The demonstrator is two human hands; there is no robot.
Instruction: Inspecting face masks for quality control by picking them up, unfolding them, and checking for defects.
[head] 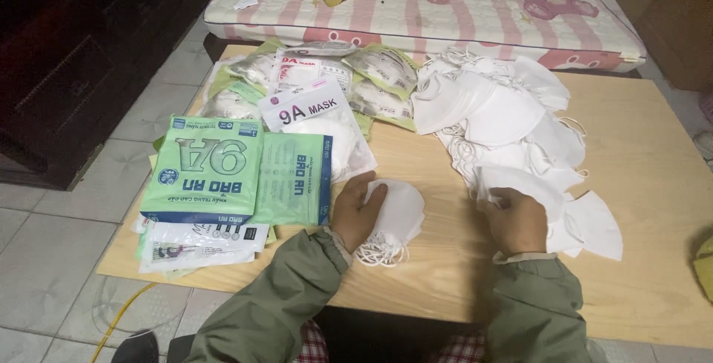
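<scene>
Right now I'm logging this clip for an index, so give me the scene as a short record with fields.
Setting: low wooden table on a tiled floor, pink striped mattress behind it
Left hand: rests on a small stack of white masks, ear loops hanging toward the person
Right hand: grips one white mask at the edge of the loose pile
Loose pile: many unpacked white masks, right of centre
Packaging: green boxes and clear sealed mask packets, on the left
Sleeves: olive-green jacket
</scene>
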